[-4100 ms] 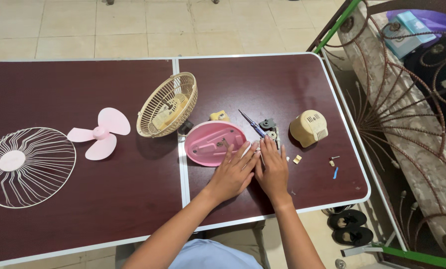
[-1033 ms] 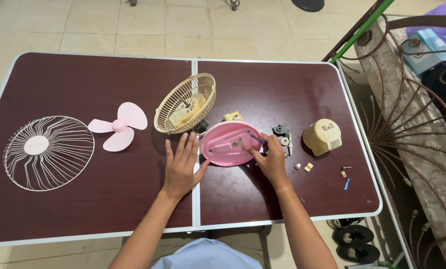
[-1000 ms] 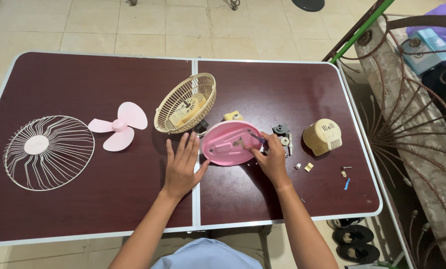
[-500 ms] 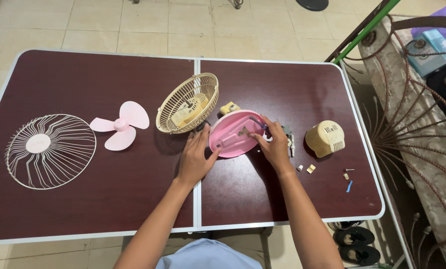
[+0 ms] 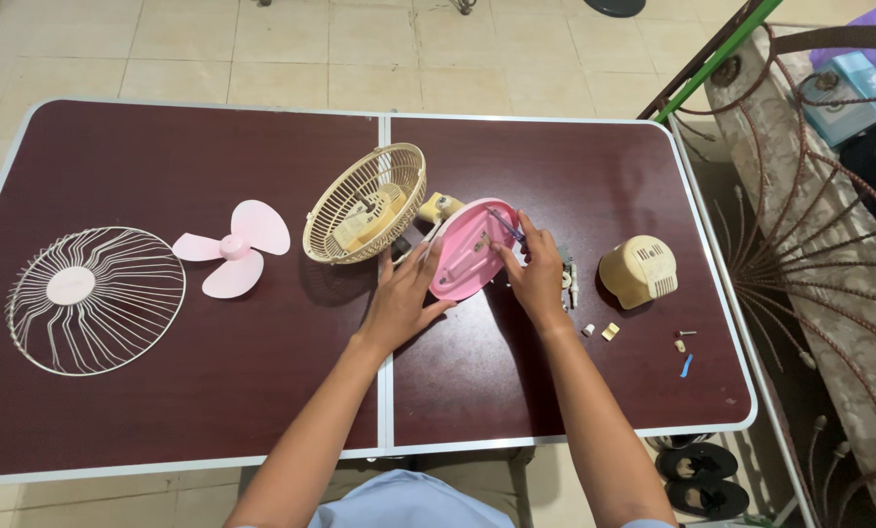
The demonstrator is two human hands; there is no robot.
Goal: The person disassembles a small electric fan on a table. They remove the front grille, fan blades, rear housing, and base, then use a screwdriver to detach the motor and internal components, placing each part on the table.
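A pink oval fan base (image 5: 462,256) stands tilted up on its edge near the middle of the dark red table (image 5: 164,156), underside facing me. My left hand (image 5: 404,298) grips its lower left rim. My right hand (image 5: 534,274) rests against its right side and holds a thin blue-handled screwdriver (image 5: 507,225), whose tip lies on the underside. Behind the base are a cream rear grille with the motor (image 5: 365,203) and a small cream piece (image 5: 440,206).
A pink fan blade (image 5: 231,246) and a white wire front grille (image 5: 94,298) lie at the left. A grey gear part (image 5: 566,270), a cream motor cover (image 5: 638,271), small clips (image 5: 609,330) and screws (image 5: 681,338) lie at the right. A metal scrollwork frame (image 5: 810,254) borders the table's right edge.
The pink base has gone from lying flat to tilted up on its edge. My left hand moved off the table top onto its rim; my right hand rose with the screwdriver.
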